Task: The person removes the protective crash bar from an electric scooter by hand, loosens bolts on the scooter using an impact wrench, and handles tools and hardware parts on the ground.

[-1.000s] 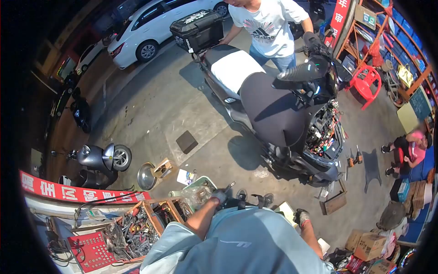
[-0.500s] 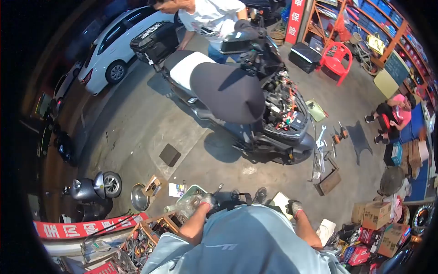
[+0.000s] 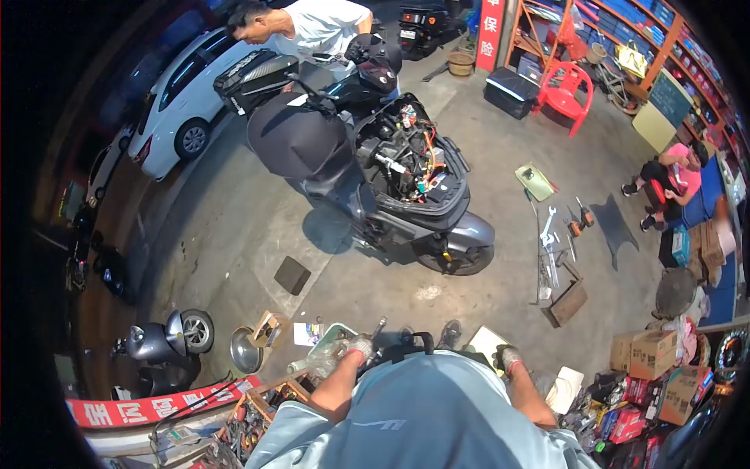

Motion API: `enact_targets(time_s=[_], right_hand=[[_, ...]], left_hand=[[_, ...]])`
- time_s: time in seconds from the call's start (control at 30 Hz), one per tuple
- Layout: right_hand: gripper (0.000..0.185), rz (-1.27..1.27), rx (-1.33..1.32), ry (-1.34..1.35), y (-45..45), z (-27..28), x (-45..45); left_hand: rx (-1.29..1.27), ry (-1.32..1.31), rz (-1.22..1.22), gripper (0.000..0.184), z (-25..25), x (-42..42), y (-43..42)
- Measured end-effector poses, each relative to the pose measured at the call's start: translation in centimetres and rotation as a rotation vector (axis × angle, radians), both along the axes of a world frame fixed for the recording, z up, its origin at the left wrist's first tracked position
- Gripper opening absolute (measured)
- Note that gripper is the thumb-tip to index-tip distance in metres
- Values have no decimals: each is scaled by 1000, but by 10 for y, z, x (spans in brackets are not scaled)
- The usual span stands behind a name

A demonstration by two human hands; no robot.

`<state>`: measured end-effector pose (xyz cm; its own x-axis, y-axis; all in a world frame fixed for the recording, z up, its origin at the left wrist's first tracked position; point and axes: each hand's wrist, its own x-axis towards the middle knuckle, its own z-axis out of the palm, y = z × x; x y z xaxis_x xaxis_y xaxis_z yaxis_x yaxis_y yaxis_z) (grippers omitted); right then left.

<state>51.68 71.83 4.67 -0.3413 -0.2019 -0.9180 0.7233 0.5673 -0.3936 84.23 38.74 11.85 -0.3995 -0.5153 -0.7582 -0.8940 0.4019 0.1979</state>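
My left hand (image 3: 361, 345), in a pale glove, is closed at the lower centre around a tool with a metal end (image 3: 380, 323). A green-rimmed tray (image 3: 336, 334) with clear plastic lies beside it. My right hand (image 3: 509, 357), also gloved, is low on my right, beside a pale yellowish flat item (image 3: 486, 344); its fingers are too dark and small to make out. Ahead stands a dark scooter (image 3: 461, 234) with its front opened and wiring (image 3: 426, 168) exposed. A dark cover (image 3: 301, 141) lies over its seat area. Neither hand touches the scooter.
Another person (image 3: 312, 31) leans behind the scooter; someone in pink (image 3: 683, 178) sits at right. Wrenches (image 3: 548, 227), a drill (image 3: 576, 227) and a metal bracket (image 3: 566, 302) lie on the floor. A red chair (image 3: 564, 98), cartons (image 3: 652, 353) and a toolbox (image 3: 254, 410) stand around.
The scooter has shifted left in view and turned, with its opened front now facing more toward me. The person behind it has moved left and bent lower. My hands remain low beside me.
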Motion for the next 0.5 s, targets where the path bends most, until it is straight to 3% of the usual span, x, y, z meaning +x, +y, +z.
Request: enact_targets(time_s=[0.03, 0.07, 0.13, 0.17, 0.2, 0.3, 0.33, 0.4, 0.43, 0.5], right_hand=[[26, -27, -38, -12, 40, -15, -26], [25, 21, -27, 1, 59, -30, -43], [24, -69, -60, -75, 86, -38, -65], [23, -81, -49, -92, 100, -39, -76], [23, -96, -37, -108, 113, -33, -86], [20, -83, -51, -115, 147, -49, -118], [19, -102, -50, -126, 159, -53, -128], [19, -80, -53, -112, 183, -56, -147], [18, -71, -60, -98, 196, -58, -154], [19, -70, -68, -87, 211, -62, -168]], left_hand=[[-21, 12, 57, 29, -15, -20, 34], [-31, 9, 81, 29, -35, -28, 53], [74, 143, 499, 29, -65, -35, 83], [73, 75, 253, 28, -64, -49, 101], [60, 76, 283, 28, -57, -64, 118], [-146, -57, -220, 27, -59, -98, 156], [-151, -58, -206, 27, -63, -105, 170], [-106, 52, 294, 29, -69, -121, 207], [-100, 53, 288, 29, -72, -126, 224], [-72, 25, 24, 29, -79, -130, 241]])
